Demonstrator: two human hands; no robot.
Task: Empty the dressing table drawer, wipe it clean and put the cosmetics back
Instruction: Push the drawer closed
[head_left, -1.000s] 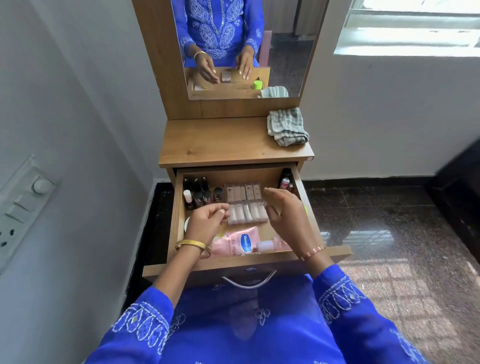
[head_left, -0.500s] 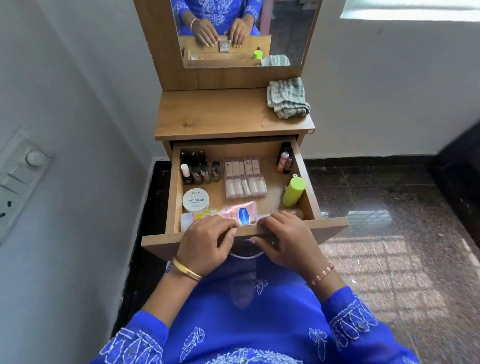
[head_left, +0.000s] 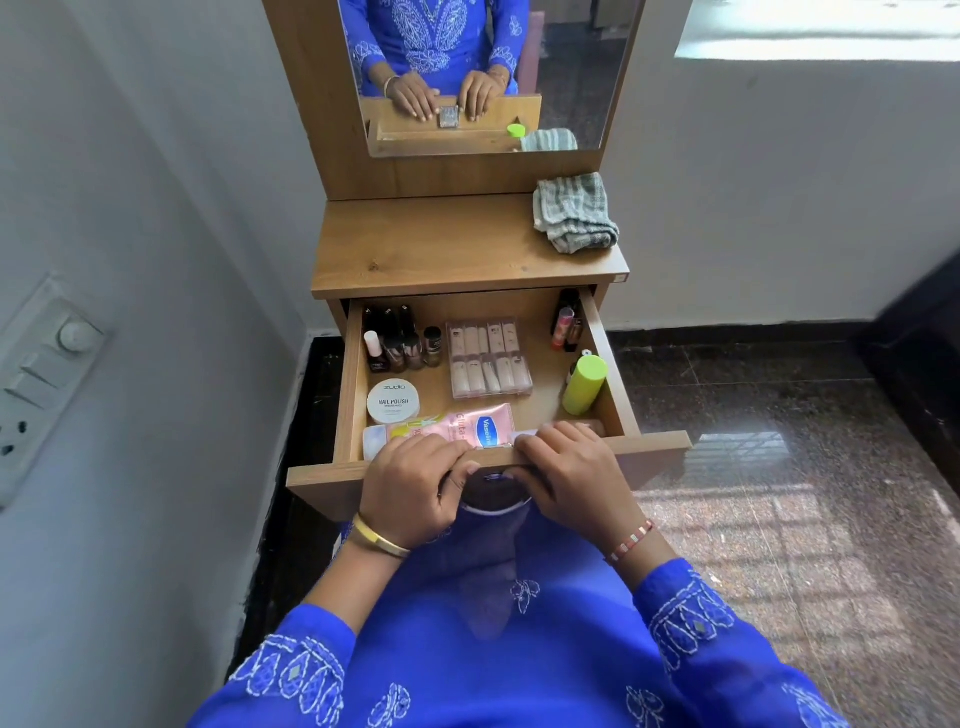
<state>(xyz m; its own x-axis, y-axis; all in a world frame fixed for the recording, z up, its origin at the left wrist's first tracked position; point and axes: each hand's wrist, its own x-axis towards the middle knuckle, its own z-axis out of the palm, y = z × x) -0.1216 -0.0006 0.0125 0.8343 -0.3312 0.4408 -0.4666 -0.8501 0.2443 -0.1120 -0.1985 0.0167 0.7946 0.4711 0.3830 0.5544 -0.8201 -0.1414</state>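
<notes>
with both hands curled over the front panel of the drawer (head_left: 660, 451), reads as a hold on the wood itself: left hand (head_left: 415, 488) clenched on the rim left of the metal handle (head_left: 493, 506), right hand (head_left: 571, 480) clamped on the rim to the handle's other side, fingers hooked over the top edge, thumbs under. nothing else in either hand. drawer pulled well out and full. just past the left fingertips, a pink lotion tube (head_left: 457, 427) lying flat along the front wall; beyond it a round white nail polish remover tub (head_left: 393, 400). further back from the left grip, a cluster of small nail polish bottles (head_left: 400, 345). straight ahead between the two grips, a clear case of press-on nails (head_left: 488, 358). beyond the right fingers, a lime-green bottle (head_left: 584, 384) standing tilted against the side wall, and lipsticks (head_left: 566, 322) in the far corner. folded cloth (head_left: 574, 213) up on the tabletop (head_left: 447, 244), well beyond the hands, untouched.

likely risks: a sharp push or tug on the panel could topple the leaning green bottle and knock over the upright polish bottles; fingertips hooked over the rim could get pinched if the drawer slides in; hard to judge whether emptying or refilling is the stage in hand
</notes>
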